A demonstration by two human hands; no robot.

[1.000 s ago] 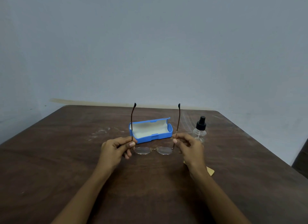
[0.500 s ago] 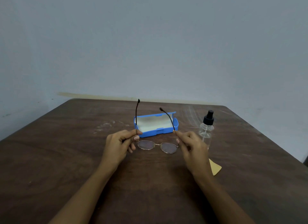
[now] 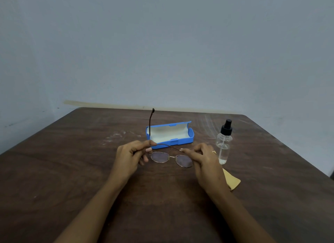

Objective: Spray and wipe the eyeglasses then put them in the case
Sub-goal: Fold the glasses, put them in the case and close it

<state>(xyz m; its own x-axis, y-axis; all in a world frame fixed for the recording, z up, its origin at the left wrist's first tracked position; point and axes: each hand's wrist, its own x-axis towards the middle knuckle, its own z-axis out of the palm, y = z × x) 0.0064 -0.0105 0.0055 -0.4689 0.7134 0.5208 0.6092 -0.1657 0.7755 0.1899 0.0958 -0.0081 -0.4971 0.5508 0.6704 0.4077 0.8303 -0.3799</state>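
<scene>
Here, eyeglasses [image 3: 171, 158] sit pinched between both hands [image 3: 129, 157].

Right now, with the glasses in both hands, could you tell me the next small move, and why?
Probably fold the upright temple inward with the left hand: the other temple lies folded across the eyeglasses, the right hand holds them, and the blue case stands open behind.

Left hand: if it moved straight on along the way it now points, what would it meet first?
Probably the near wall of the open blue case, just beyond the left hand, which pinches the eyeglasses; the gap between is hard to judge.
</scene>
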